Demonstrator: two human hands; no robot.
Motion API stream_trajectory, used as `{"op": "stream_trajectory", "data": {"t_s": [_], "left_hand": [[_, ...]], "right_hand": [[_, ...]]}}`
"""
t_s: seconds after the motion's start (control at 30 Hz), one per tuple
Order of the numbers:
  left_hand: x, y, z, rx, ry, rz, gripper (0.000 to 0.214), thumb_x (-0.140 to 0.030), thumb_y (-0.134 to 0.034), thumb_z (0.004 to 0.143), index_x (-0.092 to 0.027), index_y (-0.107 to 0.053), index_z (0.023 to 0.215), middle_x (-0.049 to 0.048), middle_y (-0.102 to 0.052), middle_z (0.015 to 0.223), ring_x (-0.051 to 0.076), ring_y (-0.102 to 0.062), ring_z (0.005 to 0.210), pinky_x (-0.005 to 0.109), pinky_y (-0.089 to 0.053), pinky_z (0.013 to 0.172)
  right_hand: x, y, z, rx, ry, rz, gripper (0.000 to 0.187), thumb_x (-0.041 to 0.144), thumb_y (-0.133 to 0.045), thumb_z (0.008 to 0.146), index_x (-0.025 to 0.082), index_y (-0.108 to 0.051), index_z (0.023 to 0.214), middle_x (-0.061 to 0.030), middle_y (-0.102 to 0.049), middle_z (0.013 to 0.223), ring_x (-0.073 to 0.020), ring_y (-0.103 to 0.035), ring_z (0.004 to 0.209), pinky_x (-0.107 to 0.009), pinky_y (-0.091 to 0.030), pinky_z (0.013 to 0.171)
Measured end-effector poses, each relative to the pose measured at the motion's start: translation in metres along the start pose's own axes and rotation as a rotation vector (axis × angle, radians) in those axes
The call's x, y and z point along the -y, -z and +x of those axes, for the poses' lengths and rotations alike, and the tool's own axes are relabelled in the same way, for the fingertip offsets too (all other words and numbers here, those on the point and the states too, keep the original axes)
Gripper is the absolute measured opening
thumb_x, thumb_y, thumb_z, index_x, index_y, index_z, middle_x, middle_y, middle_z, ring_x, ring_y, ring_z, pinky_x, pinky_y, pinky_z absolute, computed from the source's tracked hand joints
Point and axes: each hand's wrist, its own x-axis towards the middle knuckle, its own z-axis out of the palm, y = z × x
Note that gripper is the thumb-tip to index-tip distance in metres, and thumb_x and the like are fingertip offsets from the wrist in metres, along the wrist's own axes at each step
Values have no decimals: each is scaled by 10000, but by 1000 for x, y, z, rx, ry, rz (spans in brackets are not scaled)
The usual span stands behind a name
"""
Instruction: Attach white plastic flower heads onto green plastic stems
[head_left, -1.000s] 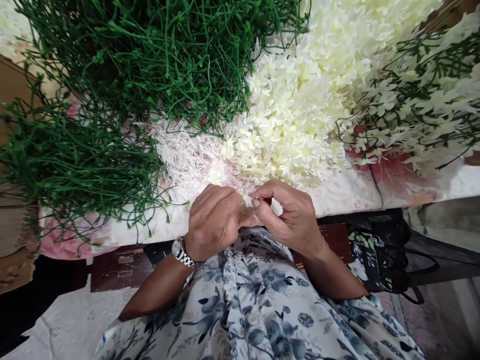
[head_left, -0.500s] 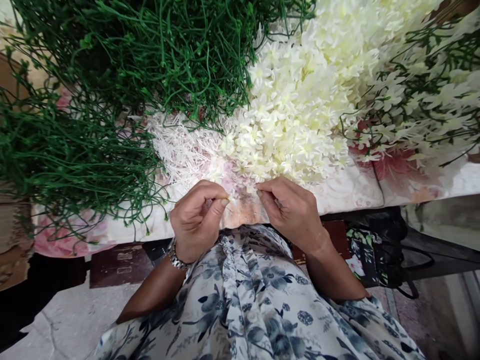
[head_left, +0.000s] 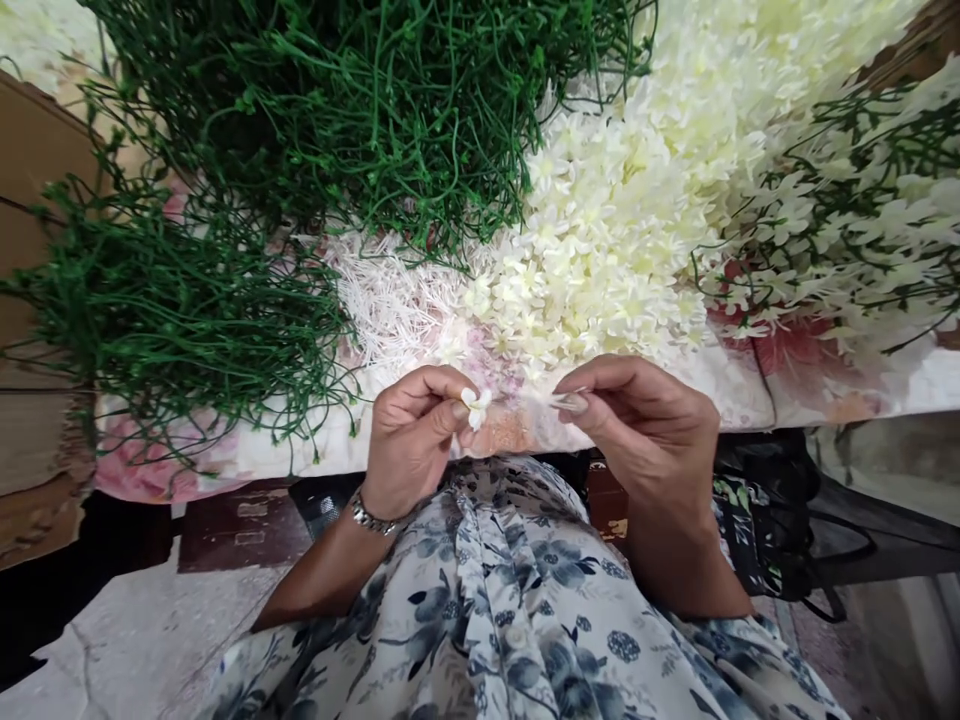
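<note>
Twice pinching, just over the front edge of the flowered cloth: with the left hand, holding one small white flower between thumb and forefinger; with the right hand, gripping, also by the fingertips, a thin pale piece, too blurred for telling exactly what. Facing many crowded heaps beyond both hands. Having straight ahead a tangle of white strands and, next to it on the right, a big pile of cream-white flowers, spreading near to the right fingertips. Meeting on the left a smaller heap of green stems, with loose ends lying just beside the left hand, and behind it a much larger green heap, covering much of the cloth. Having farther right some green stems with white flowers, and at far left brown cardboard. Wearing a metal watch on the left wrist. Partly hiding, with the right forearm, a black bag below
</note>
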Motion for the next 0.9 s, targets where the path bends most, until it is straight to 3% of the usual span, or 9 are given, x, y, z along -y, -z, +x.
{"op": "stream_trajectory", "data": {"t_s": [0.13, 0.37, 0.9], "left_hand": [[0, -2, 0, 101, 66, -130, 70, -197, -682, 711, -147, -632, 715, -15, -558, 629, 36, -473, 421, 168, -390, 423], [4, 2, -3, 71, -13, -126, 80, -192, -684, 707, -143, -622, 703, -15, -541, 670, 38, -497, 442, 153, -390, 406], [10, 7, -7, 96, -153, -107, 53, -190, -674, 721, -153, -648, 749, 6, -565, 704, 54, -529, 495, 155, -450, 441]], "right_hand": [[13, -22, 0, 49, 67, 252, 148, 84, -605, 772, 187, -621, 878, -5, -637, 751, -103, -607, 682, -225, -507, 601], [8, -42, 2, 4, 380, 27, 229, 46, -569, 762, 190, -589, 940, -29, -663, 778, -131, -624, 736, -278, -528, 637], [10, -48, -1, 15, 467, -47, 192, 53, -555, 772, 151, -586, 935, -68, -646, 793, -136, -625, 770, -277, -542, 665]]}}
